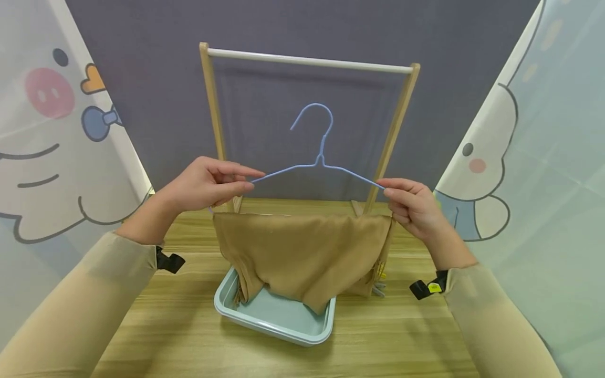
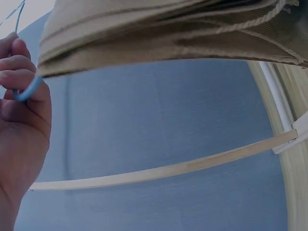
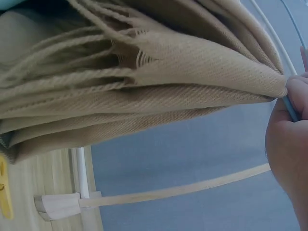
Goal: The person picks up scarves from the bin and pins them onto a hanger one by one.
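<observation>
A blue wire hanger (image 1: 322, 157) is held up in front of the rack, its hook pointing upward. Over its lower bar hangs a folded tan scarf (image 1: 302, 252) with fringed ends. My left hand (image 1: 208, 184) pinches the hanger's left shoulder between thumb and fingers. On the other side, my right hand (image 1: 413, 205) grips the right shoulder the same way. In the left wrist view a bend of blue wire shows at the left hand (image 2: 21, 110). The right wrist view shows the scarf's fringe (image 3: 96, 62) beside the right hand (image 3: 288, 139).
A wooden rack with a white top rail (image 1: 307, 60) stands behind the hanger. Below the scarf sits a pale green tray (image 1: 274, 328) on the wooden table (image 1: 387, 336). A yellow clip (image 3: 5, 187) lies on the table, partly hidden by the scarf in the head view.
</observation>
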Motion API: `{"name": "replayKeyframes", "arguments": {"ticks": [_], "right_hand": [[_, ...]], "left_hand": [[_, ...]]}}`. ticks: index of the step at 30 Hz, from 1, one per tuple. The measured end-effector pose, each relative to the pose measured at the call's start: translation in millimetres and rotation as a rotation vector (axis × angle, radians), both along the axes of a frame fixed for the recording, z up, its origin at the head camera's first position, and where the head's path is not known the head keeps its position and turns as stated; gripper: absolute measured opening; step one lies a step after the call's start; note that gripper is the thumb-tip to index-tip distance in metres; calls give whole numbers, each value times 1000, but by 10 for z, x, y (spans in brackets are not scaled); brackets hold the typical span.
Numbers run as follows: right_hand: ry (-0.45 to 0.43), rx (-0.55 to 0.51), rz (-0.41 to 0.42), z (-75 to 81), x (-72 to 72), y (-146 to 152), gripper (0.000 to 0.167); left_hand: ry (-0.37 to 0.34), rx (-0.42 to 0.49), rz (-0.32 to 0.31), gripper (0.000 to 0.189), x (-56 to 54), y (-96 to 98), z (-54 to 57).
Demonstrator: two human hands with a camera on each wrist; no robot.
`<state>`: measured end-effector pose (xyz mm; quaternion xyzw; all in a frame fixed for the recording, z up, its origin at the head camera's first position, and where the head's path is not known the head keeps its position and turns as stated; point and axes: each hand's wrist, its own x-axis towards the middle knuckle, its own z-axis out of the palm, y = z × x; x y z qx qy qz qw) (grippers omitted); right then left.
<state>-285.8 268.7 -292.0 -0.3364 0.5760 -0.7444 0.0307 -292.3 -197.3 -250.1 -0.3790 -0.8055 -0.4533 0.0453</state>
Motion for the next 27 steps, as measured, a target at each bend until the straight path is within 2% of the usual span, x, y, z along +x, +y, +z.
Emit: {"name": "replayKeyframes", "arguments": {"ticks": [4,9,11,13,15,17,20,22,24,27], "right_hand": [[13,17,-72,23,-75,-34,40],[33,71,-207,76,-137,-96,43],[26,118,-255,105,-146,-113,40],[1,181,-290,126,-145,-112,32],[-33,267,-332,131,-136,-94,23],[-46,366,-386,111,-121,-54,22],[-68,455,-469,14,-103,58,33],[-82,493,-504,-109,-93,162,37],[-110,545,-509,-274,-74,279,39],[-142,723,-470,-556,-26,437,42]], "left_hand": [[-43,64,5,31,48,-7,-72],[-51,104,134,31,133,45,-158],[-57,109,191,31,167,59,-158],[-74,127,222,31,196,60,-155],[-109,174,234,30,219,52,-157],[-149,232,237,28,234,35,-174],[-202,312,235,26,250,-10,-207],[-223,342,244,25,260,-50,-232],[-245,355,256,25,271,-91,-255],[-293,381,255,24,281,-138,-287]]}}
